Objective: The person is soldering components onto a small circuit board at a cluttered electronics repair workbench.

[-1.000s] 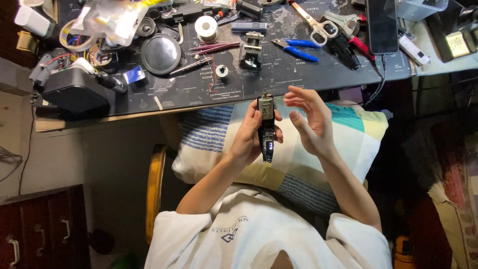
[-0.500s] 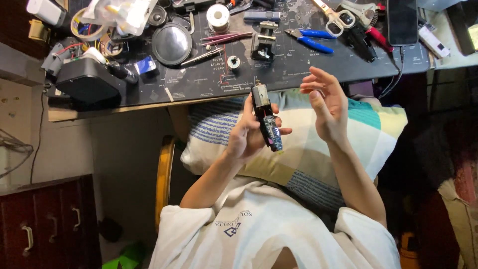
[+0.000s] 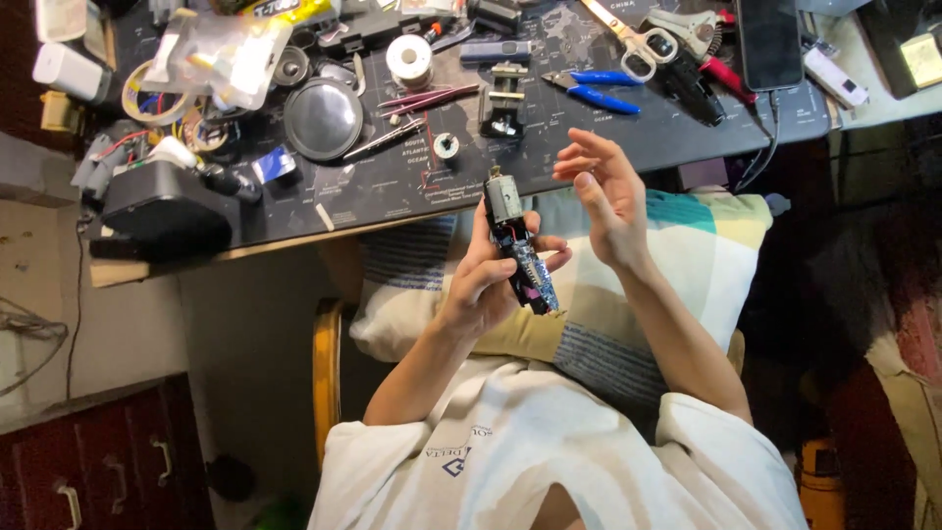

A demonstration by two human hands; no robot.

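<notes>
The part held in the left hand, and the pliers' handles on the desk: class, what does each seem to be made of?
The held part: a dull silver can at the top looks like bare metal, and the lower section looks like circuit board. The pliers: glossy blue handles, probably plastic or rubber sleeves.

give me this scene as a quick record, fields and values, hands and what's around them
left hand: grips a slim motor-and-circuit-board assembly, metal motor end towards the desk
right hand: open, fingers spread, holding nothing, just right of the assembly
under the hands: striped pillow on the lap
desk: dark mat crowded with tools
on the mat: blue-handled pliers, scissors, round dark lid, solder spool, small vise
far right of mat: phone, cable attached
</notes>
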